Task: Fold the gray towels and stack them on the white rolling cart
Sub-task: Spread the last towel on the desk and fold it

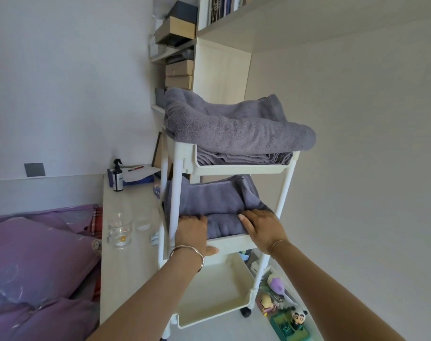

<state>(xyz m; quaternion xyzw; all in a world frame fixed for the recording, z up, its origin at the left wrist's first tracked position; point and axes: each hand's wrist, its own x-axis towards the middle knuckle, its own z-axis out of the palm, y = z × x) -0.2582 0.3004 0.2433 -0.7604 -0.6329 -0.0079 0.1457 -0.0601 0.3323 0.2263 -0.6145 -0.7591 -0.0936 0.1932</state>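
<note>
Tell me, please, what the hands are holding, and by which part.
Nothing is held: the left hand and right hand both press flat on the front fold of the lower towel.

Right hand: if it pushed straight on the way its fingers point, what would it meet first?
The gray towel on the cart's middle shelf. The right hand rests on its front fold, so it would likely push into the higher folds behind, though depth is unclear.

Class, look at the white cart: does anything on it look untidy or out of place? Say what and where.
Yes. On the top tray of the white cart, the uppermost gray towel is rumpled, not flat, and its right end bulges out past the tray's rim. The folded towels beneath it lie in even layers.
</note>
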